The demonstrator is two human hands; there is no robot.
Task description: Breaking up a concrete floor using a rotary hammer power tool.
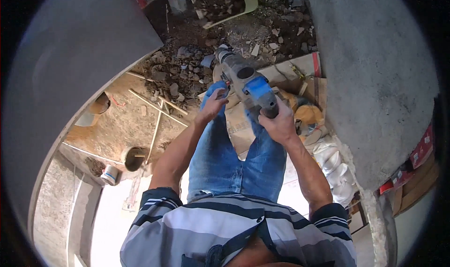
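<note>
My right hand [280, 122] is closed around the rear grip of the drill [243, 75], held over my jeans [213, 147]; my left hand [214, 104] curls beside it, whether gripping I cannot tell. Ahead, rubble [180, 72] lies broken, apparently uncleared. The drill's tip is unclear; a pale-edged thing [252, 3] beyond is cut off.

White glare is bleaching the floor [115, 215] on both sides of me, while the rubble [187, 68] ahead is lying in dimmer shade. My power drill [257, 86] is showing fairly sharply. The lens is bowing the left grey wall [84, 47]; blackness is ringing my view.
</note>
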